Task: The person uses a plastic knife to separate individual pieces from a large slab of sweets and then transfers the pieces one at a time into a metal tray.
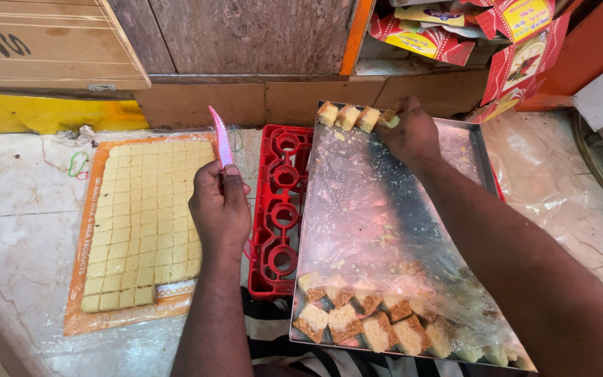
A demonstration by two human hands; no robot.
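Note:
My left hand (220, 206) is shut on a pink knife (221, 139), its serrated blade pointing up and away, beside a slab of pale yellow sweet (144, 209) cut into small squares on an orange-edged sheet. My right hand (410, 132) reaches to the far edge of a metal tray (479, 157) lined with clear film and pinches a sweet piece (389, 119) at the end of a short row of pieces (347, 116). More brown-topped pieces (371, 321) lie in rows at the tray's near end.
A red plastic crate (280, 209) lies under the tray's left side. Wooden cabinet fronts (246, 35) stand behind. Red and yellow cardboard boxes (469, 35) are stacked at the back right. The floor is pale marble (15, 209) under plastic film.

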